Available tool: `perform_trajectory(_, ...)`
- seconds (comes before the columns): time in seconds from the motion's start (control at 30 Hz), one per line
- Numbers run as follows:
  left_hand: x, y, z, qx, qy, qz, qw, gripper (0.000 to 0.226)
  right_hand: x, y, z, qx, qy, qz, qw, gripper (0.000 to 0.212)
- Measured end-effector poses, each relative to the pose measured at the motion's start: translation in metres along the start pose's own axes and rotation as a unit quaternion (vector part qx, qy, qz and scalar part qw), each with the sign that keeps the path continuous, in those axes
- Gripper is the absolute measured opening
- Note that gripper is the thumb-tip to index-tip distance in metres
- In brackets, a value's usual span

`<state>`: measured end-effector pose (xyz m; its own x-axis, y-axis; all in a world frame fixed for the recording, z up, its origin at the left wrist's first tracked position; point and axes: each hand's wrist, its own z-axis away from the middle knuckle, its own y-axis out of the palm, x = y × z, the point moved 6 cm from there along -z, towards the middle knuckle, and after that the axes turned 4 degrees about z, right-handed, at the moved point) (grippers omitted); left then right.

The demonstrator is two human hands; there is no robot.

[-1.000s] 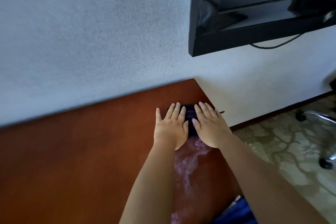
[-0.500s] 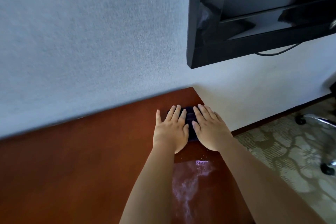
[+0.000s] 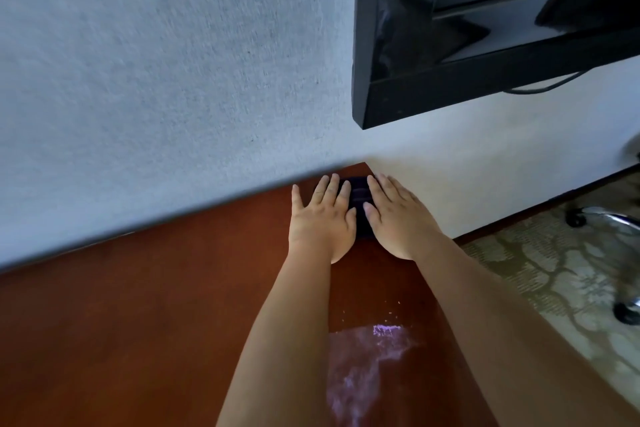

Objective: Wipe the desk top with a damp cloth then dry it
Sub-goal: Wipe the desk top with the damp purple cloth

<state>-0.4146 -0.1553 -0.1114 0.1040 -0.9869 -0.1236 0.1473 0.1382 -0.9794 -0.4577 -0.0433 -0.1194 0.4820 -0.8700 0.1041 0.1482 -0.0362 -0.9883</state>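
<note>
Head view: both hands lie flat, side by side, on a dark cloth [image 3: 360, 204] at the far right corner of the reddish-brown worktop [image 3: 138, 322], just right of the frame's centre. The left hand [image 3: 322, 218] has its fingers straight and slightly spread, its thumb out to the left on the bare wood; it presses down on the cloth's left part. The right hand [image 3: 398, 218] is likewise flat with straight fingers, pressing on the cloth's right part, near the worktop's right edge. Only a narrow strip of cloth shows between the two hands; neither hand curls round it. The cloth sits close against the pale textured wall [image 3: 156, 80] that fills the upper left. Lower in the frame, between the forearms, a wet sheen [image 3: 363, 367] glints on the wood. A black wall-mounted screen [image 3: 485, 45] fills the upper right, with a cable [image 3: 540, 88] hanging beneath it. Patterned carpet [image 3: 554, 270] and a chair's chrome base with castors [image 3: 609, 218] lie at the right edge.
</note>
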Motion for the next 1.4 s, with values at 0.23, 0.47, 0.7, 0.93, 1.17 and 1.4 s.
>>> perform_trajectory(0.23, -0.021, 0.011, 0.053, 0.009, 0.046, -0.018, 0.999, 0.055, 0.004, 0.005, 0.069, 0.026, 0.039, 0.008, 0.999, 0.057)
perform_trajectory(0.47, -0.037, 0.019, 0.112, 0.031, 0.095, -0.044, 0.994, 0.055, 0.017, 0.015, 0.142, 0.038, 0.094, 0.008, 0.995, 0.058)
perform_trajectory(0.7, -0.039, 0.026, 0.135, 0.028, 0.117, -0.044, 0.992, 0.054, 0.026, 0.022, 0.171, 0.04, 0.104, 0.006, 0.994, 0.058)
perform_trajectory(0.93, -0.038, 0.022, 0.11, 0.026, 0.122, -0.057, 0.991, 0.054, 0.017, 0.017, 0.142, 0.033, 0.087, 0.014, 0.996, 0.057)
perform_trajectory(1.17, -0.033, 0.016, 0.071, 0.03, 0.09, -0.042, 0.995, 0.054, 0.004, 0.011, 0.096, 0.03, 0.056, 0.022, 0.998, 0.057)
perform_trajectory(1.4, -0.031, 0.009, 0.046, 0.022, 0.064, -0.031, 0.997, 0.054, -0.005, 0.006, 0.066, 0.029, 0.035, 0.011, 0.999, 0.057)
